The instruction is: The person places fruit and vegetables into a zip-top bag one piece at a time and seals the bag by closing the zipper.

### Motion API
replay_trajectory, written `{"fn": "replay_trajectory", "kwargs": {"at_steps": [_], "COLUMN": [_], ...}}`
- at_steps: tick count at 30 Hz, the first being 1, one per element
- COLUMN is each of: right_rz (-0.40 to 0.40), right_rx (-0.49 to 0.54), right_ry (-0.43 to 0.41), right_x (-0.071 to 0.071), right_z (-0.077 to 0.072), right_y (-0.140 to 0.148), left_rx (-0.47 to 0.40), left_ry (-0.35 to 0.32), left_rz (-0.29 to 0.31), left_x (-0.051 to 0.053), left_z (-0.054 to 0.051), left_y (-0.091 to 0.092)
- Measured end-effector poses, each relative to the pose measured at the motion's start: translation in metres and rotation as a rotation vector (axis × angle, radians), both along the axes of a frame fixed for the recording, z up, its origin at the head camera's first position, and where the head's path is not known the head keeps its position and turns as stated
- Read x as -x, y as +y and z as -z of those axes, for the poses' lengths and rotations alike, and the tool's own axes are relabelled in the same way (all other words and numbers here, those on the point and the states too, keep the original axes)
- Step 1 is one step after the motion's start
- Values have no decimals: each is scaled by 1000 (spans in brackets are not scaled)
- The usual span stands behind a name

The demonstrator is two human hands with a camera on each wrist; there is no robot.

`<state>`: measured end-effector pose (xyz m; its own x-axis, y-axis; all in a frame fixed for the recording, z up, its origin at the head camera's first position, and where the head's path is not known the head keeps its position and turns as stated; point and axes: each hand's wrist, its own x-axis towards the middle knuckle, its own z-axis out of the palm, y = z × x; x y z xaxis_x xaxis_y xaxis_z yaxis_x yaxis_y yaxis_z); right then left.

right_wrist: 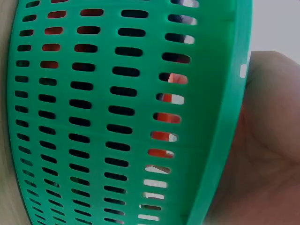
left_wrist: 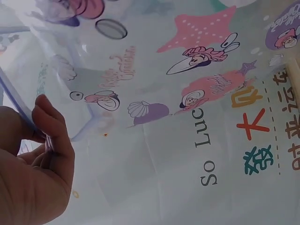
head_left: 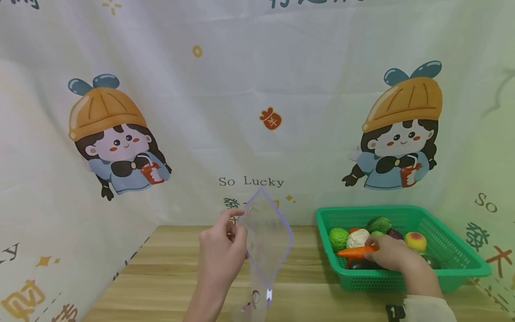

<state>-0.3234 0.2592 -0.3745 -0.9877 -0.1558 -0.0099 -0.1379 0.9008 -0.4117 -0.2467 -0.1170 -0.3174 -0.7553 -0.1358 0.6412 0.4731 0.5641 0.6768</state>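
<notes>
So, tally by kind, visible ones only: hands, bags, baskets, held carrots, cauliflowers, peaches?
Hands: 2 (left hand, right hand)
Bag: 1
Basket: 1
Held carrot: 1
Cauliflower: 1
Peach: 1
Total: 7

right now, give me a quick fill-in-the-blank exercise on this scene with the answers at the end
1. The right hand holds an orange ____.
2. The basket is ____ in colour.
3. The see-through bag is held in the person's ____ hand.
4. The bag's mouth is ____.

Missing words: carrot; green; left; open
</notes>
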Motion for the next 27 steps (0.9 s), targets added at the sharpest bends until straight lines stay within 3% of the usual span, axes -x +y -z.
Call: {"fn": "replay_trajectory", "kwargs": {"at_steps": [8, 14, 17, 21, 24, 27], "right_rz": [5, -1, 9, 44, 54, 13], "right_rx": [50, 72, 103, 201, 390, 634], "right_ry": [-5, 20, 76, 202, 269, 282], "right_x": [2, -1, -7, -25, -44, -65], "right_z": [11, 9, -3, -33, -58, -77], "right_y": [21, 36, 39, 29, 9, -17], "left_rx": [2, 10, 15, 13, 33, 69], "left_ry": [-79, -78, -74, -84, -75, -39], "left_rz": [39, 44, 42, 66, 83, 91], "left_x": [0, 0, 0, 0, -1, -1], "left_z": [1, 3, 2, 0, -1, 0], "left_y": [0, -1, -1, -1, 0, 2]}}
